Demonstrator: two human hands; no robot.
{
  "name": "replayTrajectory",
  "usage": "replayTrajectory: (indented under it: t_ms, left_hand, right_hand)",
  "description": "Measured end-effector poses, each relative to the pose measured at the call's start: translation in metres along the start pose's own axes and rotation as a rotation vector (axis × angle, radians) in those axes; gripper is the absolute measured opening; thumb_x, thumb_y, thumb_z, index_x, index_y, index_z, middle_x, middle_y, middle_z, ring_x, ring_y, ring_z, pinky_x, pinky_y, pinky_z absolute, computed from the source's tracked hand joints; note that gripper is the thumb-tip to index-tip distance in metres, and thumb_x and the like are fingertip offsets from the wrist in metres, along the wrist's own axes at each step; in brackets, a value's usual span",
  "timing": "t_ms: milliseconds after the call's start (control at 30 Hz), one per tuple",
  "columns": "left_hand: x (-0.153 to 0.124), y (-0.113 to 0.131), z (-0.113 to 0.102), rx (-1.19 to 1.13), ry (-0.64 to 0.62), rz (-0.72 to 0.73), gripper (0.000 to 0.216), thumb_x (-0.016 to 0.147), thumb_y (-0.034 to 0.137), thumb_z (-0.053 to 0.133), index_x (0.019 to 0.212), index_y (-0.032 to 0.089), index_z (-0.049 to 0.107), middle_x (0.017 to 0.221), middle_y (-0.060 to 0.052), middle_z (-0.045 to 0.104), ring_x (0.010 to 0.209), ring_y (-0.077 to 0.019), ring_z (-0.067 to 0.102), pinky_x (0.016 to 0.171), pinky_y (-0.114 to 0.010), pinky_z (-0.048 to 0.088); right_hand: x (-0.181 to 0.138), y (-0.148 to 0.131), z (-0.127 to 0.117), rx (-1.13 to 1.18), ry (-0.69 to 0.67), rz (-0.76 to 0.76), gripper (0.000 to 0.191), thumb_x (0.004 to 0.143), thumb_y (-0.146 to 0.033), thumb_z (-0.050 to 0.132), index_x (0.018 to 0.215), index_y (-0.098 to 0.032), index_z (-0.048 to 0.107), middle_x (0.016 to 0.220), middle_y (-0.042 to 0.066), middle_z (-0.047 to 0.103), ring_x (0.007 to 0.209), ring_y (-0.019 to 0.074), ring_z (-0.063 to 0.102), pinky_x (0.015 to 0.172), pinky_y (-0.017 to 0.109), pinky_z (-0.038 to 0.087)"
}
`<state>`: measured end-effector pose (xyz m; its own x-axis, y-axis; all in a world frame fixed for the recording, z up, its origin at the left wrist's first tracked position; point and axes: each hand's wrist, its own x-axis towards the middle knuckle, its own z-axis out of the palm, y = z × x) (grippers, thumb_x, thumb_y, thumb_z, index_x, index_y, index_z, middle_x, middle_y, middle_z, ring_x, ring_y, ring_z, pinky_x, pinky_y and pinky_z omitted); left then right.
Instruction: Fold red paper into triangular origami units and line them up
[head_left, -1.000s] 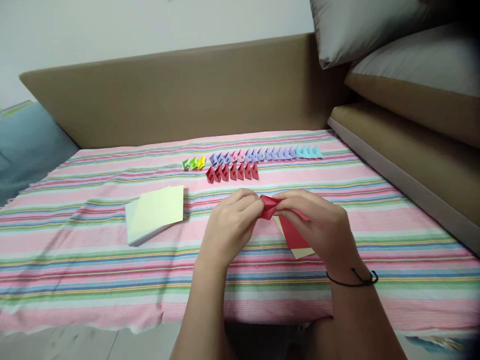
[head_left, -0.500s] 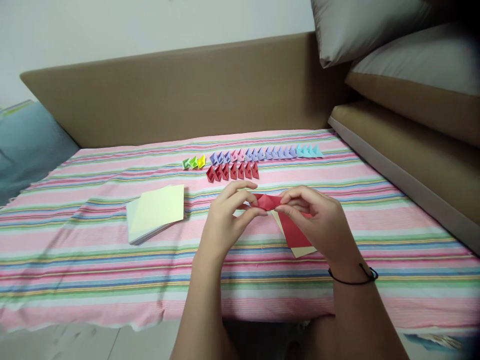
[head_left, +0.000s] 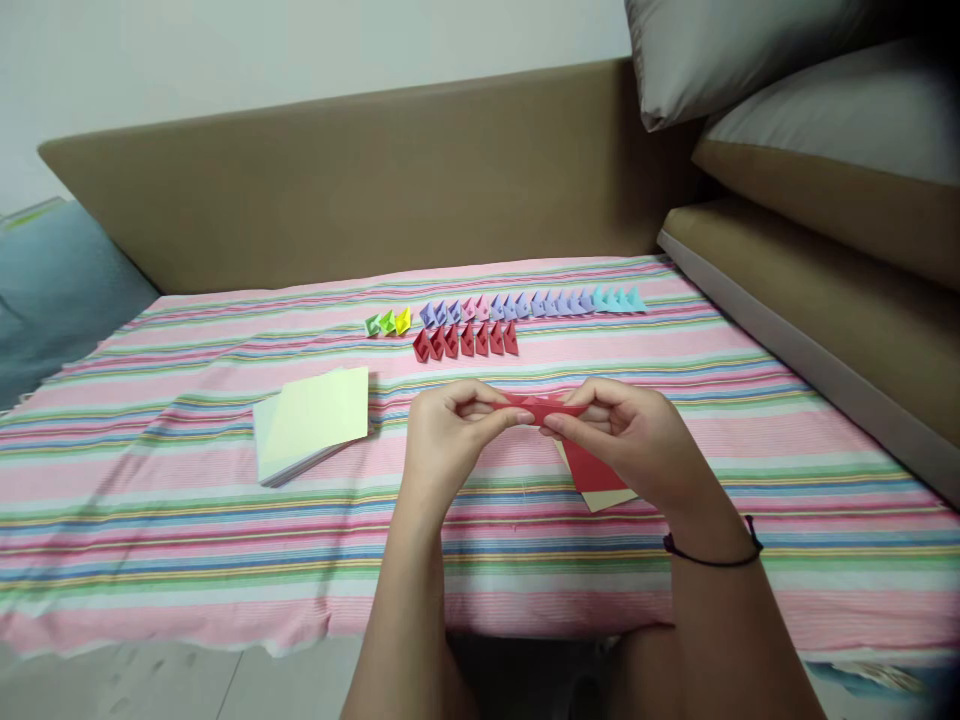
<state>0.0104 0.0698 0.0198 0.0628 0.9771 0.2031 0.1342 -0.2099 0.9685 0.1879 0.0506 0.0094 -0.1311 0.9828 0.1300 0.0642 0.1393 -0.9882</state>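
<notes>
Between my two hands is a red folded paper boat, held level above the striped cloth. My left hand pinches its left part with thumb and fingers. On the other side my right hand grips it the same way, both thumbs close together on the near face. Below my right hand lie red paper and a pale yellow sheet, partly covered by the hand. A row of red paper boats stands beyond my hands.
Behind the red row runs a line of purple, pink and blue paper boats, with green and yellow ones at its left. A stack of pale paper lies left on the striped cloth. Cushions are piled at right.
My thumbs have come closer together on the red paper, and my left fingers have folded in behind it. The folded paper now looks flatter and wider from here.
</notes>
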Motion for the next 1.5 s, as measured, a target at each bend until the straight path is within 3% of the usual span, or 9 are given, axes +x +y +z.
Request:
replayTrajectory:
  t_ms: [233,433,600,733,833,933,1100,1300,1500]
  left_hand:
    - [-0.001,-0.002,-0.001,-0.167,-0.046,-0.005,0.025,0.056,0.016,0.08,0.07,0.017,0.06,0.074,0.0,0.069,0.068,-0.0143,0.067,0.062,-0.021,0.053]
    - [-0.004,0.002,0.005,-0.062,0.129,0.083,0.022,0.054,0.017,0.082,0.06,0.015,0.061,0.062,0.0,0.067,0.058,-0.0131,0.064,0.056,-0.021,0.05]
    - [-0.004,0.006,0.009,-0.079,0.157,0.095,0.021,0.055,0.021,0.082,0.059,0.015,0.062,0.065,-0.002,0.068,0.057,-0.0128,0.063,0.053,-0.022,0.05]
    - [-0.002,0.007,0.008,-0.189,0.131,0.054,0.025,0.061,0.022,0.078,0.082,0.019,0.065,0.06,0.003,0.064,0.056,-0.0109,0.062,0.056,-0.022,0.052]
    - [0.0,0.006,0.009,-0.344,0.068,-0.064,0.035,0.067,0.026,0.074,0.099,0.02,0.061,0.067,0.001,0.069,0.065,-0.0131,0.066,0.067,-0.026,0.056]
    - [0.001,0.003,0.012,-0.398,0.065,-0.128,0.033,0.063,0.025,0.078,0.091,0.014,0.063,0.075,-0.003,0.072,0.069,-0.0141,0.067,0.07,-0.026,0.056]
    - [0.002,0.0,0.016,-0.41,0.173,-0.069,0.026,0.058,0.021,0.08,0.074,0.013,0.061,0.061,0.002,0.066,0.059,-0.0102,0.063,0.064,-0.023,0.055]
    - [0.002,0.001,0.011,-0.351,-0.004,-0.066,0.044,0.053,0.014,0.081,0.093,0.016,0.064,0.076,-0.002,0.071,0.073,-0.0141,0.067,0.067,-0.022,0.053]
    - [0.001,-0.004,0.015,-0.325,0.036,-0.057,0.024,0.056,0.019,0.08,0.076,0.015,0.067,0.074,-0.003,0.071,0.071,-0.0154,0.066,0.067,-0.026,0.053]
  right_hand:
    - [0.005,0.001,0.008,0.154,0.032,-0.023,0.022,0.071,-0.03,0.074,0.078,-0.019,0.056,0.074,0.001,0.068,0.072,0.0137,0.066,0.066,0.023,0.054]
    - [0.005,0.0,0.011,0.08,0.105,-0.099,0.025,0.066,-0.028,0.077,0.074,-0.02,0.055,0.07,-0.001,0.063,0.071,0.0146,0.065,0.063,0.024,0.053]
    - [0.003,-0.005,0.011,0.087,0.148,-0.092,0.024,0.065,-0.028,0.078,0.071,-0.019,0.056,0.069,-0.001,0.064,0.071,0.0164,0.066,0.064,0.026,0.055]
    - [0.004,-0.006,0.012,0.189,0.146,0.007,0.028,0.063,-0.03,0.079,0.074,-0.02,0.055,0.07,0.001,0.068,0.07,0.0175,0.068,0.065,0.028,0.056]
    - [0.006,-0.004,0.014,0.279,0.16,0.065,0.029,0.063,-0.031,0.078,0.076,-0.019,0.056,0.068,0.001,0.07,0.067,0.0173,0.069,0.066,0.03,0.058]
    - [0.008,-0.002,0.017,0.313,0.19,0.091,0.029,0.063,-0.031,0.079,0.077,-0.019,0.057,0.069,0.002,0.071,0.067,0.0165,0.069,0.067,0.029,0.058]
    - [0.008,-0.002,0.02,0.192,0.251,0.011,0.027,0.064,-0.031,0.078,0.077,-0.019,0.058,0.07,0.001,0.069,0.069,0.0175,0.069,0.064,0.028,0.057]
    - [0.005,-0.004,0.017,0.094,0.206,-0.1,0.024,0.065,-0.031,0.077,0.077,-0.02,0.059,0.07,0.0,0.066,0.072,0.0183,0.068,0.066,0.029,0.057]
    - [0.004,-0.005,0.017,0.051,0.201,-0.108,0.027,0.068,-0.03,0.075,0.088,-0.023,0.057,0.061,-0.004,0.061,0.062,0.0164,0.065,0.057,0.027,0.054]
